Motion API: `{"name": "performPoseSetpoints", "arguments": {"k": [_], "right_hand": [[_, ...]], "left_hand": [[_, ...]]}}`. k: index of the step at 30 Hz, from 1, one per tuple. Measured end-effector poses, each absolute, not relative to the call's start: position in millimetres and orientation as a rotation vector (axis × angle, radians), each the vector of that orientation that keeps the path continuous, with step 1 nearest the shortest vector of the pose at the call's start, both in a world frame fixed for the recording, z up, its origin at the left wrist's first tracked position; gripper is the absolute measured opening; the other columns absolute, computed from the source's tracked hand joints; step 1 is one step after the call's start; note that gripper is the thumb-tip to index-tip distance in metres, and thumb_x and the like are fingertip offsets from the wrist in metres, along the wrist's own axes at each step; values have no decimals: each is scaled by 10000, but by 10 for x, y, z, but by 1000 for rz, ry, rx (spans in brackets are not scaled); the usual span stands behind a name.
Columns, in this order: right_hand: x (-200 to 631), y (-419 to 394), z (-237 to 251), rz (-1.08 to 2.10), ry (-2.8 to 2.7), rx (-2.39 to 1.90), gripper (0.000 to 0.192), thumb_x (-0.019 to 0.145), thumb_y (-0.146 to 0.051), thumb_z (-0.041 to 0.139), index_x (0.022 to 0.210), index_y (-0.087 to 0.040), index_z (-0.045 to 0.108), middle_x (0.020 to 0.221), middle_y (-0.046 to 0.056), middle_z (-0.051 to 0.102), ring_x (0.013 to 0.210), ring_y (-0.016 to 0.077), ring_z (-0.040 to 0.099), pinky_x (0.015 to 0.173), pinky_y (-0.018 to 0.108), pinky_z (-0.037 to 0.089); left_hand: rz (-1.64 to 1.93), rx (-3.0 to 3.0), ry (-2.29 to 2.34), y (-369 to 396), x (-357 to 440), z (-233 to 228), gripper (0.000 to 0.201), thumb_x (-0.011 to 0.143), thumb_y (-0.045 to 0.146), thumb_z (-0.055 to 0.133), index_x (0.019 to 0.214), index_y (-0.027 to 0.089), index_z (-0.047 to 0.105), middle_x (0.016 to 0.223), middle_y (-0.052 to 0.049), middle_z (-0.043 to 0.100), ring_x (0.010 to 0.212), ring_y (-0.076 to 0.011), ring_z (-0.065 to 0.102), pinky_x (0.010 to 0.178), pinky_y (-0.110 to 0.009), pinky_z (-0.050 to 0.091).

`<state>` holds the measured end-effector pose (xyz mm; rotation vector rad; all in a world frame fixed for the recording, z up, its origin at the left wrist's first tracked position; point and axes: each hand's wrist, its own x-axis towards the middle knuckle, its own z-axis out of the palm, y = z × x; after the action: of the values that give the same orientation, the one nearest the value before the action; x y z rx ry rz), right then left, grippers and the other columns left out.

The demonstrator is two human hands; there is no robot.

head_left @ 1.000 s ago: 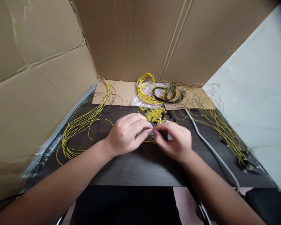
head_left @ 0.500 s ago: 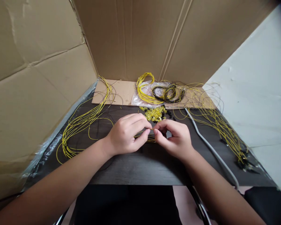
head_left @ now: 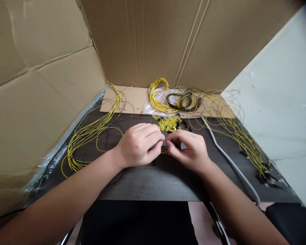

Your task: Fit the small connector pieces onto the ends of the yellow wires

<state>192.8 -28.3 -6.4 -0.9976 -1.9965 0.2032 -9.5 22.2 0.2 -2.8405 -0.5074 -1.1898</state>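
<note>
My left hand (head_left: 144, 144) is closed, thumb and forefinger pinching a thin yellow wire (head_left: 164, 140). Facing it, my right hand (head_left: 187, 147) also pinches at the wire's end, the two sets of fingertips almost touching. Whether a small part sits in the right fingertips is hidden. Behind and below the hands, a few yellow and dark wires (head_left: 164, 150) cross the dark table. Just beyond the fingertips lies a pile of small clear-yellow pieces (head_left: 168, 123), with little black pieces (head_left: 185, 124) scattered beside it.
Long yellow wires (head_left: 91, 132) spread over the left side. Coiled yellow wire (head_left: 154, 98) and a black coil (head_left: 186, 101) rest on plastic at the back. Wires with black ends (head_left: 266, 173) lie at the right, near a grey cable (head_left: 226, 160). Cardboard walls (head_left: 153, 41) stand behind and left.
The fingertips of my two hands have come slightly closer together, and less of the wire shows between them. Everything else looks the same.
</note>
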Motion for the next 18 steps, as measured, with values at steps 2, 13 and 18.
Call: {"name": "performPoseSetpoints", "arguments": {"k": [2,13,18], "right_hand": [[1928,-281,-69,196,-2002,-1008,36,856,-134,626,871,-164,638,722,-12,628,602,70,525,571,196,423],[1920,-266,-85,159,-2027,-1043,38,868,-151,603,866,-177,631,735,-3,648,597,82,542,561,210,427],[1923,-260,-92,135,-2021,-1056,55,866,-151,592,865,-185,634,729,-3,653,586,88,543,559,220,438]], "left_hand": [[-1167,-2827,-520,221,-97,3,56,841,158,602,872,139,645,837,-56,661,759,-180,596,717,-329,500],[-1086,-2791,-562,218,-72,15,85,858,193,566,840,148,636,802,-46,654,736,-174,574,717,-334,472],[-1067,-2773,-584,213,-67,12,117,865,233,555,861,148,636,818,-56,657,755,-185,579,740,-350,470]]}}
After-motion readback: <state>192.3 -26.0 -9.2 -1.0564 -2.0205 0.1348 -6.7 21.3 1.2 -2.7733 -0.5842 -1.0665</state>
